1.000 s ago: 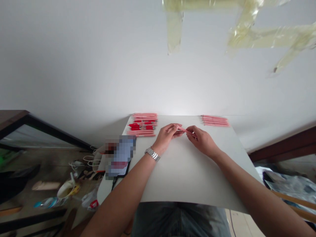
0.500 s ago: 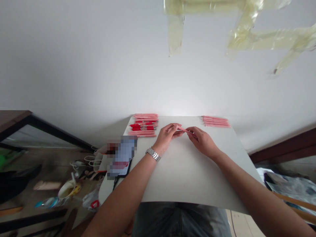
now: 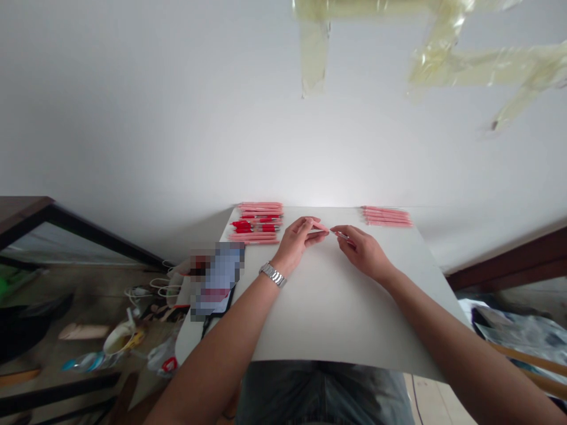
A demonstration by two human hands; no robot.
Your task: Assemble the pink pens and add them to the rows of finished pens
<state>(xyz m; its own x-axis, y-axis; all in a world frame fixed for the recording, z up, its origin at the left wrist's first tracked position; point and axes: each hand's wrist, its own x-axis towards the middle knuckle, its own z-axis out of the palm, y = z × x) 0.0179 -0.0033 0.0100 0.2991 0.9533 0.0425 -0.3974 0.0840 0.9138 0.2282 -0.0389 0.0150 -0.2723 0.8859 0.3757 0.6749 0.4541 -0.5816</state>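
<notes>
Pink pens (image 3: 387, 216) lie on a white table (image 3: 336, 313) against a taped wall (image 3: 177, 118).

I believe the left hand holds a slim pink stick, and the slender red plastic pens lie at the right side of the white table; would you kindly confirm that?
One detail is off: the head view shows the slender red plastic pens at the left side of the white table. The left hand does hold a slim pink stick.
</notes>
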